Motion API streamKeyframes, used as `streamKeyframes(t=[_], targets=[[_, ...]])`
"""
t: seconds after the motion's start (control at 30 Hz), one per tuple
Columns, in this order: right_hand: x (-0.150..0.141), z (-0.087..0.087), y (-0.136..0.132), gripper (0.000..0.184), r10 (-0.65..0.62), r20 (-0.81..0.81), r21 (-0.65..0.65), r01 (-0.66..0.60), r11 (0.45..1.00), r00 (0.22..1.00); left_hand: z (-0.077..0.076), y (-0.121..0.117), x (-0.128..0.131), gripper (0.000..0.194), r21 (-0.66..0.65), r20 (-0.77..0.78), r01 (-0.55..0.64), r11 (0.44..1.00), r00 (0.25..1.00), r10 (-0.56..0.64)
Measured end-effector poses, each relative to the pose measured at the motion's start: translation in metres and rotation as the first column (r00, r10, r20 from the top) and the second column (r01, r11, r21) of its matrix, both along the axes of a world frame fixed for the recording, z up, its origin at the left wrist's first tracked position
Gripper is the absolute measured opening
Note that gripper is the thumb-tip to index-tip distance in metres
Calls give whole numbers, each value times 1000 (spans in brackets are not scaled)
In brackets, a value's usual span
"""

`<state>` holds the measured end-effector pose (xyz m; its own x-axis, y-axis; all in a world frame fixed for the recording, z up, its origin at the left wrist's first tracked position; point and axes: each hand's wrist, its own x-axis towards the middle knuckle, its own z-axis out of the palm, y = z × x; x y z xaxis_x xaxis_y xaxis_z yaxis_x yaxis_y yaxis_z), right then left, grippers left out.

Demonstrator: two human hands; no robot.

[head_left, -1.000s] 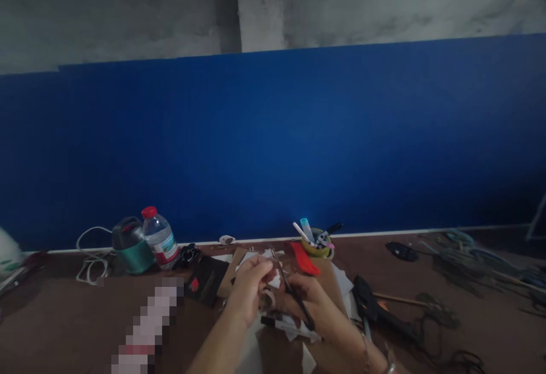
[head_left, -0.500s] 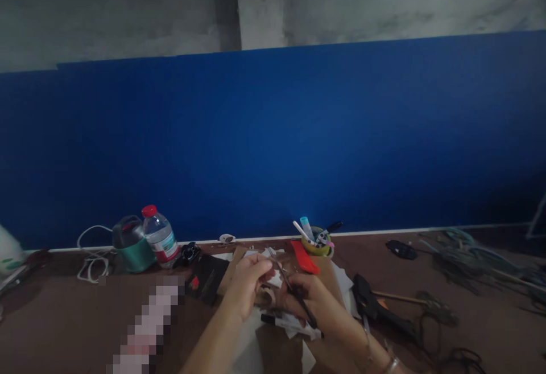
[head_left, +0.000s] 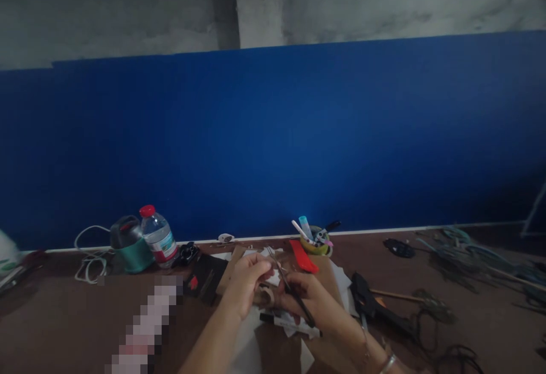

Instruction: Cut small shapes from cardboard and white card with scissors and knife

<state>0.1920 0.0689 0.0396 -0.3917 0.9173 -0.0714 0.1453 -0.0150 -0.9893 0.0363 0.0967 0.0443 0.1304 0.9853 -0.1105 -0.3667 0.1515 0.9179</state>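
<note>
Low in the middle of the head view, my left hand (head_left: 247, 280) is closed with thumb and fingers pinching a small white piece of paper (head_left: 275, 277). My right hand (head_left: 311, 297) is closed around dark-handled scissors (head_left: 298, 300), their blades pointing up and left beside the paper. Whether the blades touch the paper is too small to tell. Below the hands, a black-and-white marker (head_left: 290, 324) lies on paper scraps and brown cardboard (head_left: 277, 345). A brown ring-shaped piece (head_left: 265, 297) sits just under my left fingers, partly hidden.
A yellow-green cup (head_left: 318, 246) of pens stands behind a red strip (head_left: 303, 257). At left are a water bottle (head_left: 157, 240), a teal container (head_left: 134, 257) and a white cable (head_left: 91, 266). A black glue gun (head_left: 379, 308) and tangled cords (head_left: 464, 266) lie at right.
Both hands stay almost in place, with the paper and scissors still held. The scissors' angle shifts very slightly. The whole view moves a few pixels.
</note>
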Motion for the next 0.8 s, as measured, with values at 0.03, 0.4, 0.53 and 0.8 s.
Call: streamKeyframes(t=[0.03, 0.4, 0.53, 0.8], targets=[[0, -1, 0, 33, 9, -6, 3, -9, 1000, 1000, -1, 0, 0, 13, -1, 1, 0, 1000, 1000, 0], [-3, 2, 0, 20, -41, -27, -7, 41, 999, 999, 5, -3, 1, 18, -1, 6, -17, 1000, 1000, 17], [-2, 1, 0, 17, -40, -48, -24, 39, 999, 998, 4, -2, 0, 17, -5, 8, 0, 1000, 1000, 0], [1, -2, 1, 22, -15, -16, -28, 15, 1000, 1000, 2, 0, 0, 17, 1, -1, 17, 1000, 1000, -17]])
